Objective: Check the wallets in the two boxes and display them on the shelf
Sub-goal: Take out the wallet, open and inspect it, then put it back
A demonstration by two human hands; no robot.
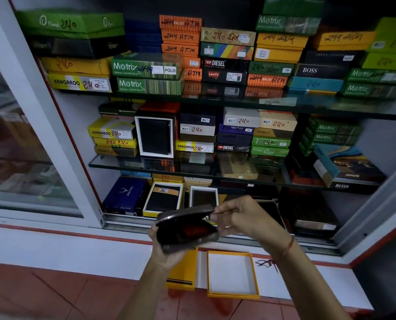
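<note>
A dark zip-around wallet is held partly unzipped in front of the cabinet, its reddish inside showing. My left hand cups it from below. My right hand pinches the zip pull at the wallet's right edge. Below the hands, on the white ledge, lies an open yellow box with a white, empty inside, and its yellow lid lies to the left, partly hidden by my left wrist. On the bottom shelf stand two open boxes with dark wallets, one yellow-rimmed, one white-rimmed.
Glass shelves hold stacks of coloured wallet boxes. A white-framed box with a black wallet stands upright on the middle shelf. A sliding glass door is at the left, its track along the bottom. Red floor tiles lie below the ledge.
</note>
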